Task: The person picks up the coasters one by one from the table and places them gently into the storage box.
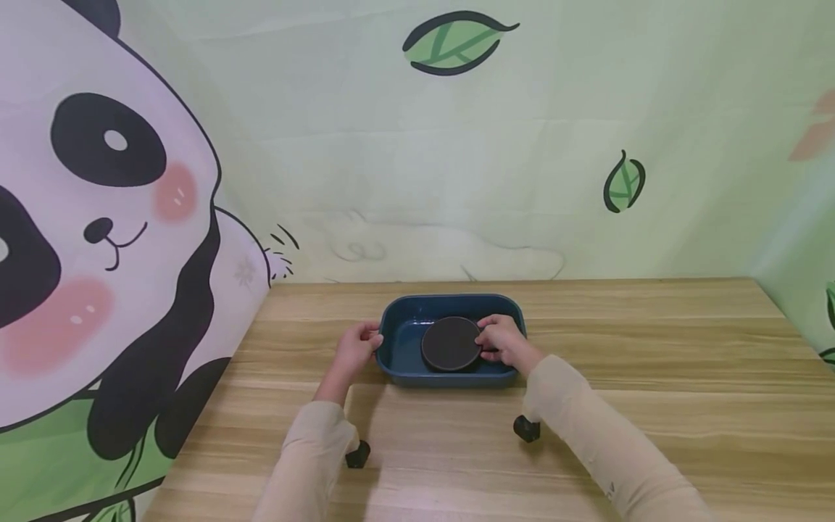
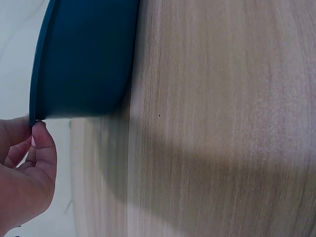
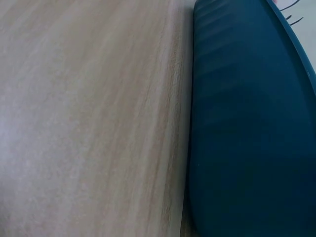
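Observation:
A dark blue rectangular basin [image 1: 401, 344] with rounded corners stands on the table. My left hand [image 1: 359, 346] is at its left end; in the left wrist view the thumb and fingers of that hand [image 2: 29, 170] pinch the rim of the basin [image 2: 84, 59]. Over the basin's inside is a flat, round black disc [image 1: 451, 344], slightly tilted. My right hand [image 1: 505, 341] grips the disc by its right edge. Whether the disc touches the basin's floor, I cannot tell. The right wrist view has only the basin's outer wall [image 3: 252, 123] and the table; my right hand is hidden there.
The wood-grain table [image 1: 652, 377] reaches back to a light green cloth backdrop [image 1: 365, 145] printed with leaves and a large panda [image 1: 130, 217]. A small black piece shows below each sleeve, one at the left cuff [image 1: 358, 454], one at the right cuff [image 1: 526, 428].

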`<action>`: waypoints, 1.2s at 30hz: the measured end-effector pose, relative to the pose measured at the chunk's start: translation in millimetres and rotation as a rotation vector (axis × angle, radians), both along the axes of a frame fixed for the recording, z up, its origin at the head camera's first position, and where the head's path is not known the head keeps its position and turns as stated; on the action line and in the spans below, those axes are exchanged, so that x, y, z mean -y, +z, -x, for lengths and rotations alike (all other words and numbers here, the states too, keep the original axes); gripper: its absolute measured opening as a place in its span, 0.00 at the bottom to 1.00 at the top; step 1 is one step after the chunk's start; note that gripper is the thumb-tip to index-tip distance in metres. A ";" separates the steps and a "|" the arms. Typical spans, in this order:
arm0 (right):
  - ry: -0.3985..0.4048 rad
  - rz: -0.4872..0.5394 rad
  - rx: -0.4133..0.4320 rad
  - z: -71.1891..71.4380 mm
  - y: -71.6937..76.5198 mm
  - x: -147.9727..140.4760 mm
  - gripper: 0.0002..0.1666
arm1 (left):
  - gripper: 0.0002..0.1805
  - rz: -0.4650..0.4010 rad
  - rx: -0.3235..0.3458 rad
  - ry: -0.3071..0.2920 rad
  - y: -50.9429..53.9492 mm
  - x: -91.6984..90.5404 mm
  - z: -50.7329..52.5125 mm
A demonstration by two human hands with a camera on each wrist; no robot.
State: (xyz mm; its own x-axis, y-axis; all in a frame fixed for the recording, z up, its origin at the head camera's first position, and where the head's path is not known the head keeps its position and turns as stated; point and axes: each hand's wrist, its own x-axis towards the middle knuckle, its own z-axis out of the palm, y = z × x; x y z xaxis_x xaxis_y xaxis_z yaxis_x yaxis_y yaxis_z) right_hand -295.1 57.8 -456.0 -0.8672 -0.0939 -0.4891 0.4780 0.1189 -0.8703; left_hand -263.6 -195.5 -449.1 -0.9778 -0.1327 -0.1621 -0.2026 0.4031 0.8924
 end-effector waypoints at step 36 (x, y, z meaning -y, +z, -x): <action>0.167 -0.052 -0.124 -12.3 43.5 -24.9 0.23 | 0.16 0.012 0.009 -0.004 1.6 2.0 2.3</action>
